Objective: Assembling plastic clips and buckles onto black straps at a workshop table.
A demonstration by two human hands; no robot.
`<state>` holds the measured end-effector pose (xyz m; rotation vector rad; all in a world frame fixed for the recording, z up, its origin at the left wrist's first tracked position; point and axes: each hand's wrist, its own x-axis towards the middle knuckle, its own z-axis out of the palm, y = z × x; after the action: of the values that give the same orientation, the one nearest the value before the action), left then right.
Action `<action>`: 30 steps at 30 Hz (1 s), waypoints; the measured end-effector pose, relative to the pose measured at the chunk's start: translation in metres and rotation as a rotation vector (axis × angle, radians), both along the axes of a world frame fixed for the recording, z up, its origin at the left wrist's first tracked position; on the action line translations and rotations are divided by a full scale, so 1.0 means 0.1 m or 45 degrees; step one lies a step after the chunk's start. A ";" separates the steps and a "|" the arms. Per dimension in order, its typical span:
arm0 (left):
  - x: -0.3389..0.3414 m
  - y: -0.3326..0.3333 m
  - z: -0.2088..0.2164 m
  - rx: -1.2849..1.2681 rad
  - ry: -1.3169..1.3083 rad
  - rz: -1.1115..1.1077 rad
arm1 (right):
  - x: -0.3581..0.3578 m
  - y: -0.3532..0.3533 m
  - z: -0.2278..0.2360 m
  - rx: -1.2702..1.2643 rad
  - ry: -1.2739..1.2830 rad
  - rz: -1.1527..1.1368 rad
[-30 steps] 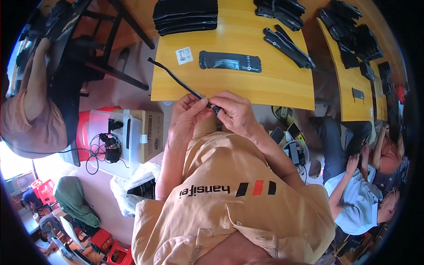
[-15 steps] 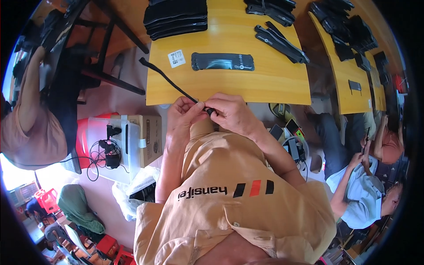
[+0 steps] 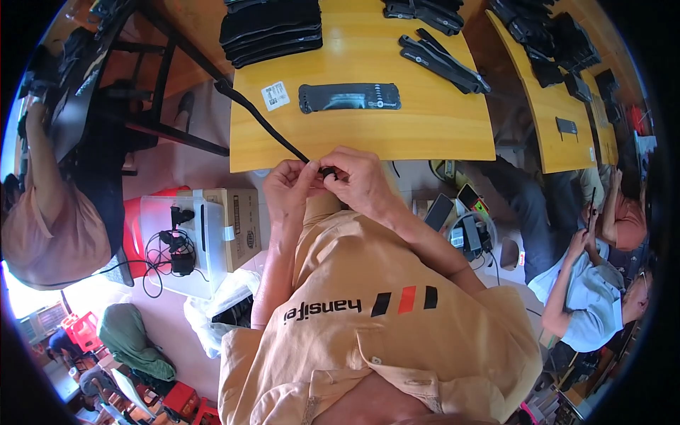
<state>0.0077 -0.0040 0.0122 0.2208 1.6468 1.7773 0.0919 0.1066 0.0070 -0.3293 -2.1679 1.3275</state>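
A long, narrow black strap (image 3: 265, 126) is held between my two hands near the table's front edge, its free end reaching up and left past the table's left side. My left hand (image 3: 289, 185) pinches the strap close to its near end. My right hand (image 3: 358, 177) grips the dark end piece, mostly hidden by my fingers. Beyond my hands, a flat black printed band (image 3: 349, 98) lies on the yellow table (image 3: 418, 138). Left of the band is a white printed label (image 3: 275, 96).
Folded black bands (image 3: 273, 32) are piled at the back left; more long black bands (image 3: 443, 64) lie at the right. A cardboard box (image 3: 242, 219) and a clear bin (image 3: 180, 237) with cables stand on the floor at left. A co-worker (image 3: 588, 290) sits at right.
My view has shifted slightly, so the table items appear a little further left. My hands keep their hold on the strap, and its far part looks wider now.
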 end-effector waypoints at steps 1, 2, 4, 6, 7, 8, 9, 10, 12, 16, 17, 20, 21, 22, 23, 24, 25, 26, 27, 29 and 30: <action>0.01 -0.01 0.03 -0.057 0.082 -0.042 | 0.00 -0.02 -0.02 -0.045 -0.011 -0.030; 0.01 -0.01 0.04 -0.058 0.081 -0.042 | 0.01 -0.04 -0.02 -0.046 -0.012 -0.030; 0.00 -0.03 0.06 -0.062 0.106 -0.058 | 0.02 -0.07 -0.01 -0.024 -0.042 -0.029; -0.02 -0.07 0.03 -0.072 0.111 -0.077 | 0.01 -0.09 -0.01 0.032 -0.031 -0.038; -0.03 -0.08 0.02 -0.081 0.117 -0.091 | 0.00 -0.10 -0.01 0.090 -0.019 -0.044; -0.03 -0.08 0.02 -0.081 0.117 -0.090 | -0.01 -0.11 -0.01 0.089 -0.019 -0.043; -0.03 -0.09 0.02 -0.071 0.087 -0.085 | -0.02 -0.12 -0.01 0.118 0.000 -0.054; -0.02 -0.10 0.02 -0.059 0.057 -0.079 | -0.02 -0.14 -0.02 0.147 0.018 -0.065; -0.01 -0.09 -0.05 -0.034 0.034 -0.050 | -0.04 -0.13 -0.05 0.169 0.015 -0.078; 0.00 -0.07 -0.09 0.062 -0.034 -0.045 | -0.04 -0.11 -0.05 0.174 0.009 -0.082; -0.01 -0.08 -0.11 0.062 -0.034 -0.042 | -0.03 -0.11 -0.04 0.174 0.009 -0.080; -0.06 -0.14 -0.21 0.108 -0.075 -0.105 | -0.02 -0.13 0.02 0.285 -0.014 -0.085; -0.08 -0.16 -0.22 0.153 -0.156 -0.109 | -0.03 -0.14 0.03 0.324 0.008 -0.085; -0.09 -0.17 -0.23 0.198 -0.237 -0.112 | -0.03 -0.15 0.03 0.364 0.030 -0.086; -0.09 -0.18 -0.24 0.198 -0.237 -0.108 | -0.03 -0.16 0.03 0.363 0.031 -0.082; -0.08 -0.18 -0.24 0.181 -0.254 -0.099 | -0.04 -0.17 0.02 0.376 0.013 -0.078; -0.08 -0.18 -0.24 0.166 -0.271 -0.087 | -0.04 -0.18 0.01 0.389 -0.004 -0.072; -0.07 -0.18 -0.23 0.166 -0.271 -0.080 | -0.05 -0.18 -0.01 0.389 -0.003 -0.065; -0.07 -0.17 -0.21 0.152 -0.267 -0.086 | -0.06 -0.17 -0.05 0.349 -0.020 -0.072; -0.04 -0.15 -0.16 0.138 -0.265 -0.086 | -0.07 -0.16 -0.07 0.308 -0.039 -0.073; -0.02 -0.13 -0.12 0.129 -0.231 -0.075 | -0.06 -0.14 -0.07 0.203 -0.065 -0.071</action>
<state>0.0061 -0.0174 0.0004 0.1477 1.4109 1.7828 0.0854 0.0923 -0.0001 -0.3615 -2.2731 1.1191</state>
